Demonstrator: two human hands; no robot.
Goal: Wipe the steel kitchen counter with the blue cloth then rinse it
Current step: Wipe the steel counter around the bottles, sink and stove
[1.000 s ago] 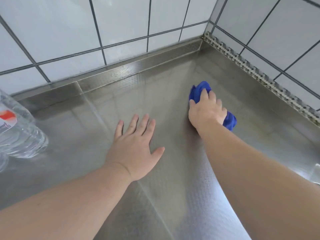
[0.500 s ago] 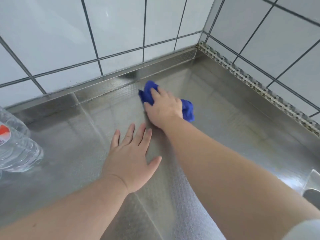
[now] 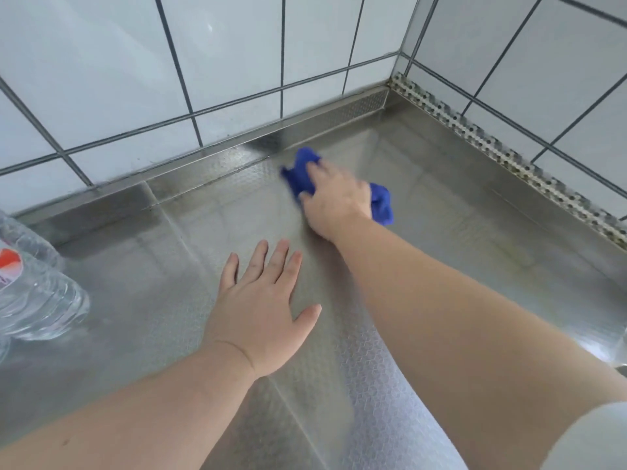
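Head view: the blue cloth (image 3: 381,201) is bunched under the right hand (image 3: 334,201) and pressed onto the steel counter (image 3: 458,212), near the back upstand and well short of the corner. Whether the fingers curl round the cloth or lie flat on it cannot be told, since the hand is blurred. The left hand (image 3: 261,310) is laid flat on the counter, fingers spread and relaxed, nothing held.

The cloth is wadded, so only a narrow strip is likely covered at each pass, and streaks could be left. Grime could be missed along the seam under the tiled wall (image 3: 237,62) and in the corner beside the perforated strip (image 3: 502,150), where a wad is not easily pushed in.

Clear plastic bottles (image 3: 37,300) are seen at the left edge; they could be knocked if strokes are carried that way. The braced left hand itself covers a patch yet to be wiped. No tap is seen for rinsing.
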